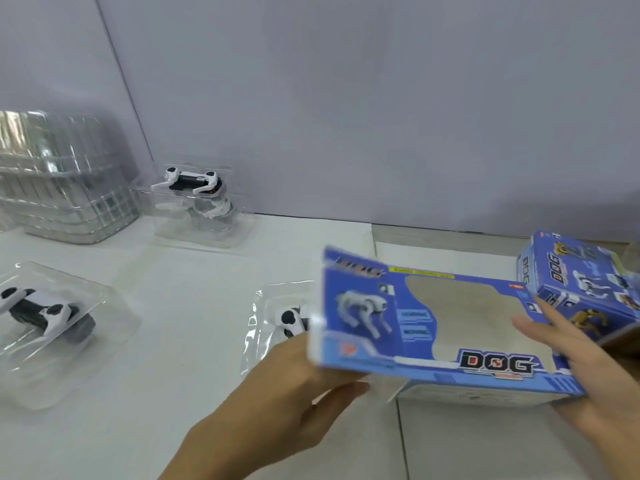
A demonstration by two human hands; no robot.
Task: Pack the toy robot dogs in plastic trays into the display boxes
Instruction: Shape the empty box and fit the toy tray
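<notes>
I hold a blue display box (377,327) marked "DOG" with a cut-out window above the table, tilted toward me. My left hand (298,386) grips its left end from beneath, and my right hand (585,362) holds its right end with fingers across the front. Behind the box's left edge lies a toy robot dog in a clear plastic tray (287,317), partly hidden. Another dog in its tray (48,313) lies at the far left. A stack of two trayed dogs (197,199) stands by the wall.
A pile of empty clear trays (65,181) sits at the back left. More blue display boxes (581,271) lie at the right on a flat cardboard sheet (446,251). A grey wall closes off the back of the white table.
</notes>
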